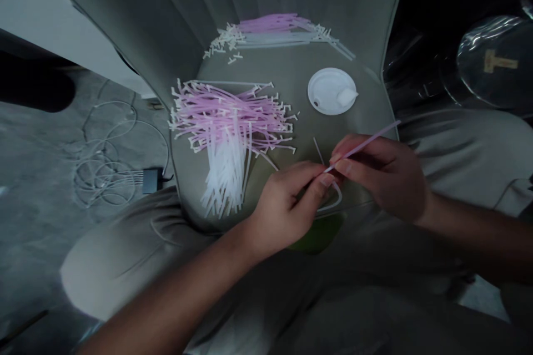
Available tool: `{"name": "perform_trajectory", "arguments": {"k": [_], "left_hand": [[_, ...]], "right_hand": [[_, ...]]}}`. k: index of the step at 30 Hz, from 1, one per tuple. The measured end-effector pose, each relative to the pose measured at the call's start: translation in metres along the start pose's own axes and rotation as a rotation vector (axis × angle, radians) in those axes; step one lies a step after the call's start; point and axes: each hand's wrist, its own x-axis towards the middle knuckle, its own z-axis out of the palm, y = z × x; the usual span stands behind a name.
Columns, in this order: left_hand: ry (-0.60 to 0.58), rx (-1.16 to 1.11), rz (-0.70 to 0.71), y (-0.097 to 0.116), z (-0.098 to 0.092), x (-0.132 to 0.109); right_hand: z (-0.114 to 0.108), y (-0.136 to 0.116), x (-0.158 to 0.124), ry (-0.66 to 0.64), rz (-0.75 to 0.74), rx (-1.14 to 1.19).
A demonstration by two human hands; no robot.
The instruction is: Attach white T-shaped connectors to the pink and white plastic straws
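Note:
My right hand [385, 175] is closed on a thin pink tube [375, 137], which slants up to the right past the fingers. My left hand [293, 197] pinches a small white piece at the tube's lower end; the fingertips nearly touch those of my right hand. A pale bent tube [336, 199] curves out below the hands, and whether it joins the held piece is hidden. Left of the hands lies a pile of pink tubes [233, 108] with small white angled ends. Loose white tubes [225, 172] lie across its front.
The pile rests on a padded chair seat [270, 61]. Behind lie more pink tubes [270, 23], whitish tubes and small white connectors [227, 39]. A round white lid [331, 91] holds a small white item. Coiled cables [112, 161] and a dark box [152, 180] are at left.

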Motion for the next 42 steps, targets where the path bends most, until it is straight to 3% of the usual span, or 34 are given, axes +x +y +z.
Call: {"name": "perform_trajectory", "arguments": {"k": [12, 23, 31, 42], "left_hand": [[-0.037, -0.045, -0.006, -0.0018, -0.0012, 0.0007], [-0.042, -0.048, -0.014, -0.0027, -0.0016, 0.0008], [-0.041, -0.044, 0.006, -0.0005, -0.0042, 0.0026], [-0.048, -0.049, 0.015, -0.0037, -0.004, 0.0016]], "right_hand": [[-0.0003, 0.0071, -0.0017, -0.025, -0.097, 0.015], [-0.0013, 0.005, -0.0003, -0.04, -0.04, -0.012], [-0.0024, 0.0077, 0.0012, -0.004, -0.133, -0.096], [0.0023, 0.0077, 0.0011, 0.042, -0.1, -0.053]]}}
